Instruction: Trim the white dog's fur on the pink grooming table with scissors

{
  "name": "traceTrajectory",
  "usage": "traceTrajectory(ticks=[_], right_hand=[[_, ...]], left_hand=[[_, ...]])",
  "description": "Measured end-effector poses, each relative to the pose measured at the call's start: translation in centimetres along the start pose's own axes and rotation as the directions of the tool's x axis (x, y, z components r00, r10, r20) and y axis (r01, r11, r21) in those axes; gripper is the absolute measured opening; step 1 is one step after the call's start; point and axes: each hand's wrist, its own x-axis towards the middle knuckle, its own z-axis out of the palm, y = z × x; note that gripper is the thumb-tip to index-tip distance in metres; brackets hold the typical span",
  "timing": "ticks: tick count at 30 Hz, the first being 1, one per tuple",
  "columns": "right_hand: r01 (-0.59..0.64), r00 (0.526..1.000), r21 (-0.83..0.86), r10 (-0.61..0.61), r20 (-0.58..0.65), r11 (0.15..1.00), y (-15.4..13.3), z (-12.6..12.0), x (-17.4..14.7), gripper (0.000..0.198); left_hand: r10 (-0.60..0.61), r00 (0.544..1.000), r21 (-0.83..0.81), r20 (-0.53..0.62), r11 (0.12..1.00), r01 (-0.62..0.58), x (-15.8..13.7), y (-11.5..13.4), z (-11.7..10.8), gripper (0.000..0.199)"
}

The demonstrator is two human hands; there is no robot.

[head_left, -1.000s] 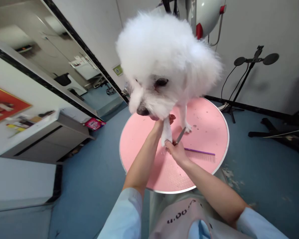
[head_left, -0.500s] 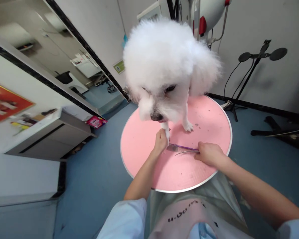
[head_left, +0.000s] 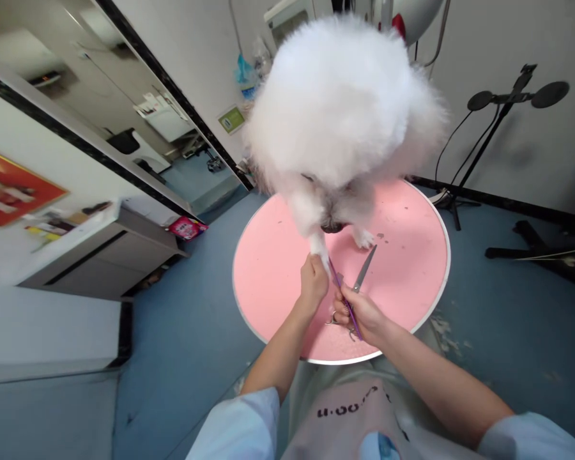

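Observation:
A fluffy white dog (head_left: 338,102) stands on a round pink table (head_left: 268,275), its head bent down over its front legs. My left hand (head_left: 315,281) is closed around the lower part of one front leg (head_left: 319,246). Close beside it, my right hand (head_left: 364,314) grips a purple comb (head_left: 352,316) together with a pair of scissors (head_left: 365,268). The comb's far end is by the held leg; whether it touches the fur is unclear. The scissor blades point up and away to the right, toward the other front paw (head_left: 363,237). Fingers partly hide the scissor handles.
A grey cabinet (head_left: 100,249) with items on top stands left, near a pink packet (head_left: 186,228). A black stand (head_left: 489,140) is at the right by the wall. Hair clippings (head_left: 445,335) lie on the blue floor. A mirror (head_left: 138,108) leans across the upper left.
My right hand has moved left and turned, so the comb now points up at the leg and the scissors point away. The dog's head has dipped lower. My left hand keeps its hold.

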Motion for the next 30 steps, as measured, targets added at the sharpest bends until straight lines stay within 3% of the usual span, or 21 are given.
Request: traceTrajectory(ticks=[4,7,9,11,14,17,20,30], right_hand=[[0.107,0.994,0.047,-0.109,0.026,0.993,0.0,1.0,-0.4,0.059],[0.226,0.962,-0.037,-0.229,-0.146,0.973,-0.2,-0.7,-0.4,0.059],[0.200,0.922,-0.209,-0.256,-0.290,0.957,-0.4,-2.3,-0.1,0.057],[0.065,0.923,-0.414,-0.212,-0.321,0.908,-0.5,-3.6,0.1,0.055],[-0.071,0.972,-0.540,-0.064,-0.227,0.839,-0.4,-4.0,-0.4,0.046],[-0.067,0.997,-0.398,0.046,-0.063,0.915,0.1,-2.8,-1.7,0.041],[-0.008,0.999,-0.271,0.020,0.041,0.962,1.1,-1.2,-2.7,0.054],[0.045,0.995,-0.255,-0.020,0.101,0.966,3.6,-0.4,-3.0,0.038]], left_hand=[[0.022,1.000,0.011,-0.010,1.000,-0.022,-0.3,0.0,-0.2,0.034],[0.000,1.000,-0.016,0.021,1.000,0.000,-0.4,-0.4,-0.3,0.036],[-0.016,0.998,-0.051,0.055,0.999,0.019,-0.6,-0.7,-0.3,0.037],[-0.023,0.996,-0.089,0.087,0.996,0.031,-0.9,-0.9,-0.4,0.039],[-0.043,0.990,-0.137,0.136,0.989,0.062,-1.3,-0.8,-0.5,0.043],[-0.082,0.983,-0.151,0.165,0.983,0.108,-1.6,-0.1,-0.6,0.045],[-0.106,0.983,-0.149,0.151,0.980,0.129,-2.0,0.7,-0.6,0.045],[-0.086,0.980,-0.173,0.179,0.978,0.117,-2.4,1.1,-0.6,0.051]])
